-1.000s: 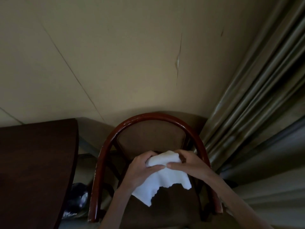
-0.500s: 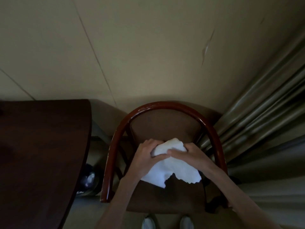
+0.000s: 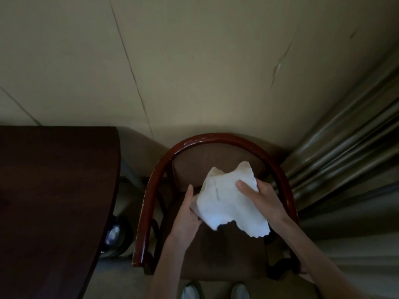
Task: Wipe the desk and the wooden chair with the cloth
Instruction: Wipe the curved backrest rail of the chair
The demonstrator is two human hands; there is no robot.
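Your left hand (image 3: 187,214) and right hand (image 3: 260,198) grip the ragged white cloth (image 3: 226,203) above the seat; the curved red-brown wooden chair (image 3: 149,199) rail lies nearer your left, the dark wooden table (image 3: 54,190) beyond.

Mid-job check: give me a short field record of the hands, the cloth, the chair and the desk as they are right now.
cloth: white cloth, spread open, held up over the chair seat
left hand: left hand grips the cloth's left edge
right hand: right hand grips its right side, thumb on top
chair: wooden chair, curved frame, seat bare
desk: dark desk, left of the chair, apart from it
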